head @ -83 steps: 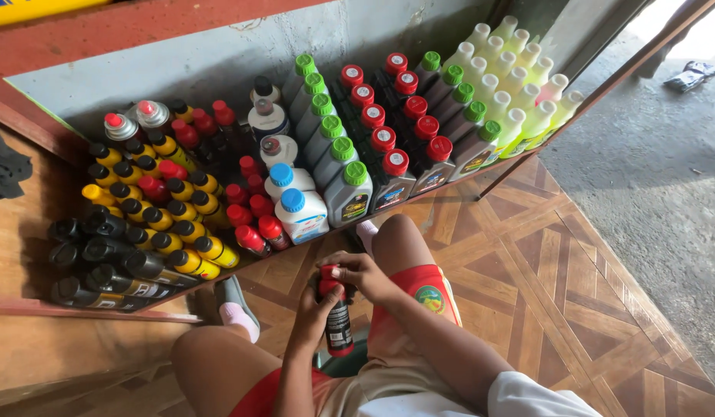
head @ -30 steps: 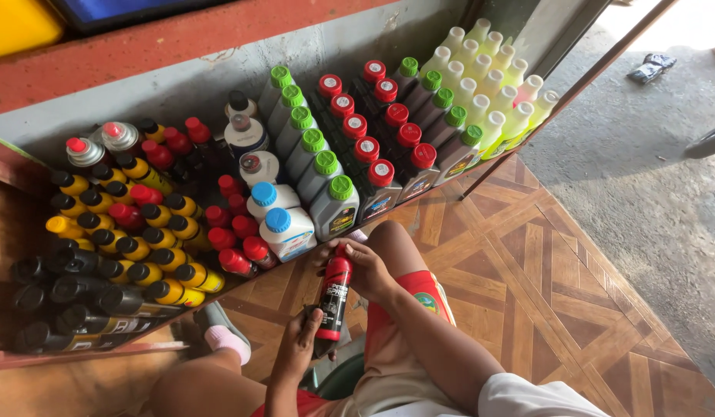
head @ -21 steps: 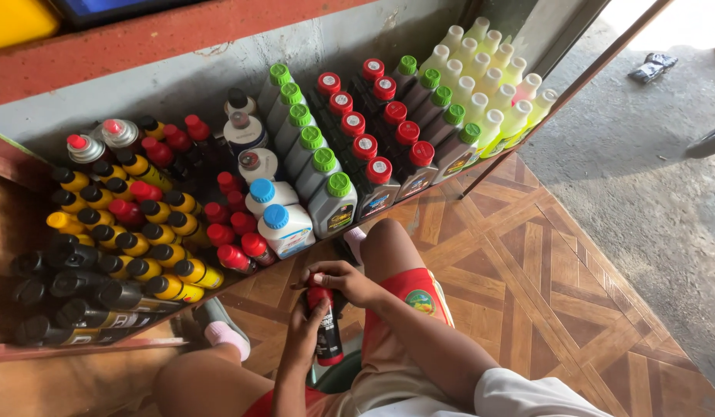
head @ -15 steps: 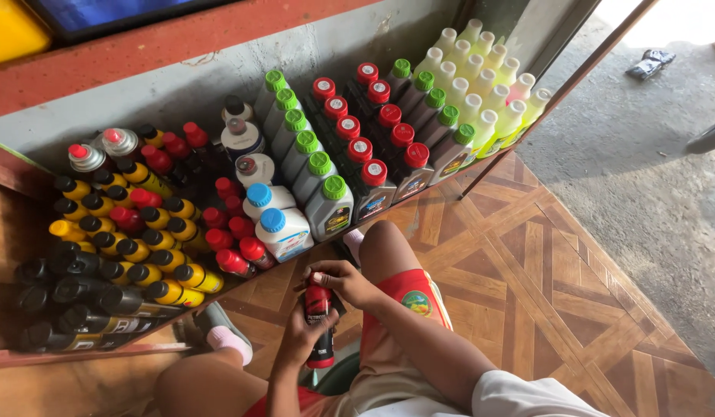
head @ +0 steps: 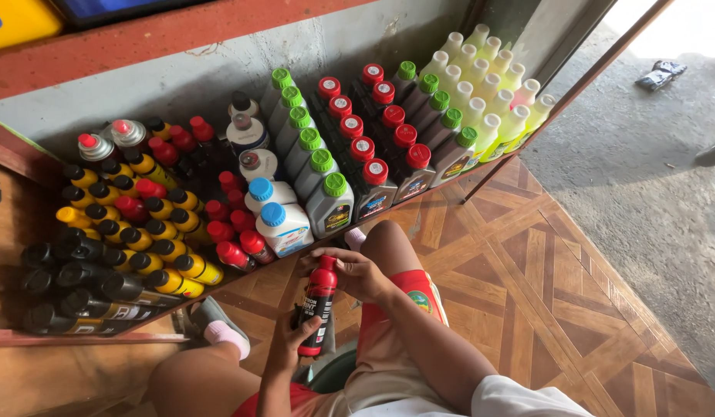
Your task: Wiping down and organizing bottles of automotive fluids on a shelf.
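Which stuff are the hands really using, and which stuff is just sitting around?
In use:
- black bottle with a red cap
- left hand holding its lower part
- right hand by its cap

Just sitting there:
- green-capped bottles
- blue-capped white bottles
- yellow bottles
- dark scrap on the concrete

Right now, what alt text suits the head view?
A seated person holds a small black bottle with a red cap, left hand at its base, right hand near the cap, before a low shelf of colour-capped bottles.
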